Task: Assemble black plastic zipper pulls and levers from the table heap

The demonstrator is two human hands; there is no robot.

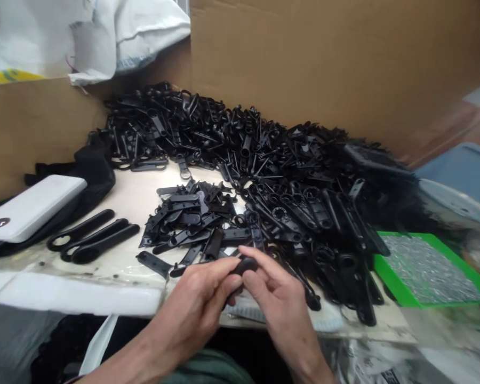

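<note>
Both of my hands meet at the table's front edge around one black plastic part [247,265]. My left hand [202,296] pinches it from the left, and my right hand [278,296] has thumb and fingers closed on its rounded end. Most of the part is covered by my fingers, so its full shape is hidden. Just beyond my hands lies a loose heap of flat black plastic pieces [184,205]. Long black handle-shaped parts with ring ends [304,213] spread to the right of it.
A tall pile of black parts [208,122] leans toward a cardboard wall [336,58]. Three black handles [98,237] lie at left beside a white power bank [36,205]. At right stands a green tray [384,272] holding many small shiny metal pieces [436,269].
</note>
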